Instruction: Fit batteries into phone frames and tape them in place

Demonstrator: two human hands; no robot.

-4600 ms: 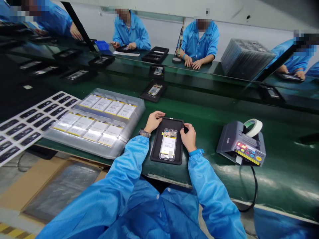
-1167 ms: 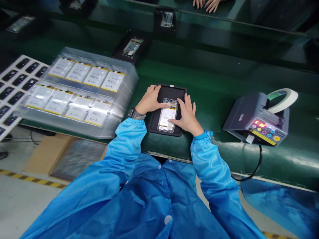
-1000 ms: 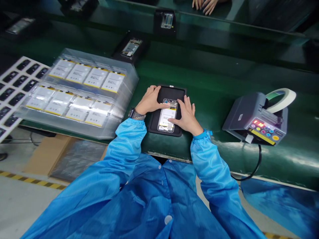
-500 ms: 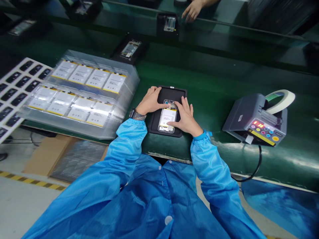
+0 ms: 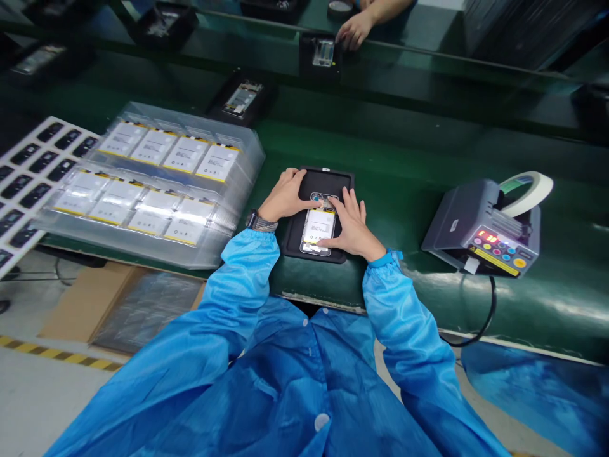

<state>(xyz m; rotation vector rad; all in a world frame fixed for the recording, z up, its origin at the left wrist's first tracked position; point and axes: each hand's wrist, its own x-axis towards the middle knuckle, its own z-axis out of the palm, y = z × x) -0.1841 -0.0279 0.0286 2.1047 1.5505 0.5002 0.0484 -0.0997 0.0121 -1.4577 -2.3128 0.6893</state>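
Head view: one phone (image 5: 317, 226) lies in one black tray (image 5: 330, 179) on my green worktop (image 5: 404, 190). My left hand (image 5: 284, 195) rests flat on the tray, fingers (image 5: 311, 204) touching the phone's top; my right hand (image 5: 353, 225) presses open along its right edge. Eight batteries (image 5: 183, 154) fill a clear tray (image 5: 238, 209) left; one tape dispenser (image 5: 480, 228) sits right. A co-worker's hand (image 5: 351, 30) reaches across.

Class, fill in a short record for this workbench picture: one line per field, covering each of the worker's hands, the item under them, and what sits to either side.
left hand: flat on the black tray, thumb at the phone's top
right hand: fingers spread on the open phone
phone: lies in the tray, white battery showing
left side: clear trays of batteries
right side: tape dispenser with tape roll
surface: green conveyor belt
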